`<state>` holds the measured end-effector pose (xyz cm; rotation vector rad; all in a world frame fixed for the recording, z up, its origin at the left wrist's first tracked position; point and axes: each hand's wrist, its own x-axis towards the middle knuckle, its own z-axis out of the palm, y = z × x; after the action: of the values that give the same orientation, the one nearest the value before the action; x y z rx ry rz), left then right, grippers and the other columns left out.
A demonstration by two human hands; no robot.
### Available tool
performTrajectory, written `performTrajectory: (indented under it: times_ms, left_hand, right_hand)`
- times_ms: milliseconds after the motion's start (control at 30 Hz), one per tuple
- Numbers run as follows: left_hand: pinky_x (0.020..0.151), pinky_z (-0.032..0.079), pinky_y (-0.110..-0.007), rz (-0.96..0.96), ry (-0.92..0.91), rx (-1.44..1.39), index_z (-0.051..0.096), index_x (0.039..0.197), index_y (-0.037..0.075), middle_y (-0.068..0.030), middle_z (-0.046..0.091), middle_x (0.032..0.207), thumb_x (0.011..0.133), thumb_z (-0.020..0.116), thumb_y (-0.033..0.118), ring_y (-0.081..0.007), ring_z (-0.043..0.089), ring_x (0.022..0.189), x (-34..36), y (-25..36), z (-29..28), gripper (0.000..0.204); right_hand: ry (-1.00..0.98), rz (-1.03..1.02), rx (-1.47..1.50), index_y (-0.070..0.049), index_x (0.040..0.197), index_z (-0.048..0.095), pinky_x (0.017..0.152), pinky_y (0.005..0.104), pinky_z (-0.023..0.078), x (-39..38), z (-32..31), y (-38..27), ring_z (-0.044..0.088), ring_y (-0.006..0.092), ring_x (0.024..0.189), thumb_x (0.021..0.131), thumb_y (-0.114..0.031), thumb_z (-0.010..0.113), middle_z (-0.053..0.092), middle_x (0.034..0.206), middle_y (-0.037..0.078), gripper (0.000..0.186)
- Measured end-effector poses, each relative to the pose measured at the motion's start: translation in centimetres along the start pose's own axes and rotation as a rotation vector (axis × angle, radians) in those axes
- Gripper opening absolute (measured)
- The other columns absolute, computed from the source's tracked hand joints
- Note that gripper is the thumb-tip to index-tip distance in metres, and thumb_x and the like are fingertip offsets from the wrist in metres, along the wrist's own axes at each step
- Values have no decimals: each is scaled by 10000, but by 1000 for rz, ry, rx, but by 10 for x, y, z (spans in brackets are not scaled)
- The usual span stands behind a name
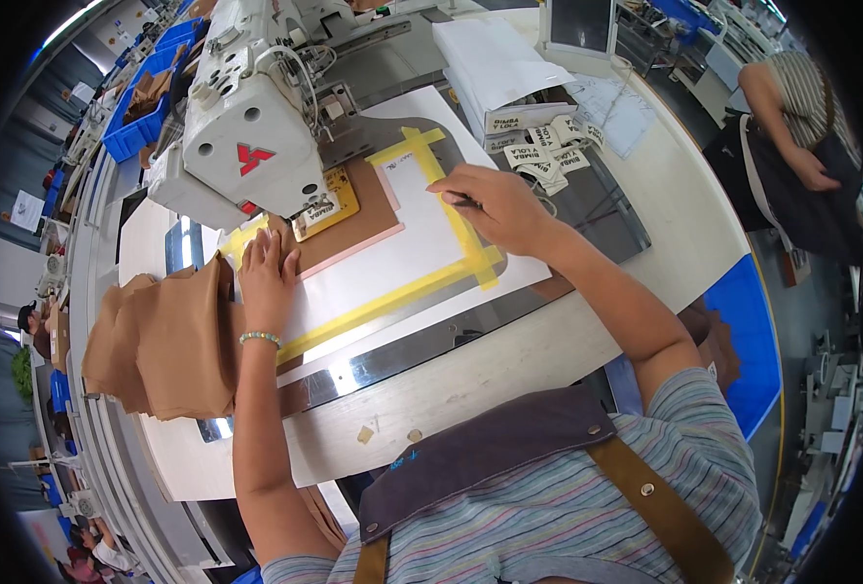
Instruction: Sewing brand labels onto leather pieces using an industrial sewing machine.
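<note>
My left hand [268,277] lies with its fingers spread over the near left corner of a brown panel [378,219]. The panel sits on a white sheet [353,277] framed with yellow tape [387,294]; pink strips [358,250] run along its edges. On the panel, under the head of a white sewing machine [241,151], is a yellow plate [342,204] with a white label in its opening. Closed around a small dark tool [464,201], my right hand [497,206] is over the right side of the taped frame. The tool's kind is mostly hidden by the fingers.
A stack of brown pieces [173,341] lies left of my left forearm. Loose white labels [551,156] are heaped beside a white box [514,119] at the back right. Blue bins stand left [139,131] and right [754,341]. Another person [791,146] is at the far right.
</note>
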<state>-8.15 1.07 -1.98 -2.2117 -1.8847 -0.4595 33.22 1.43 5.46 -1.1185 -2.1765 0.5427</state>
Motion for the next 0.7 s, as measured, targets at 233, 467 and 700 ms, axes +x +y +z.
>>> performTrajectory:
  times_ms: [233, 467, 700]
  left_hand:
    - [795, 526, -435, -81, 31, -291, 728, 1175, 29, -159, 716, 1089, 925, 785, 177, -301, 681, 987, 7, 68, -21, 295]
    - [580, 475, -394, -390, 13, -557, 646, 1158, 35, -98, 642, 702, 929, 752, 122, -240, 608, 579, 11, 84, -17, 266]
    - [567, 362, -235, -719, 82, -1325, 616, 1218, 61, 43, 632, 743, 1003, 632, 15, -27, 472, 628, -13, 80, -42, 220]
  right_hand:
    - [-118, -236, -171, -52, 1361, 659, 1146, 428, 434, 33, 28, 17, 521, 318, 1378, 966, -75, 618, 619, 1452, 103, 397]
    - [-282, -329, -326, -70, 1456, 590, 1245, 519, 314, 60, 73, 3, 385, 302, 1522, 932, -12, 544, 554, 1551, 87, 530]
    - [-169, -190, -129, -90, 1477, 572, 1152, 440, 438, 59, 41, -15, 551, 304, 1376, 974, -63, 551, 613, 1468, 105, 505]
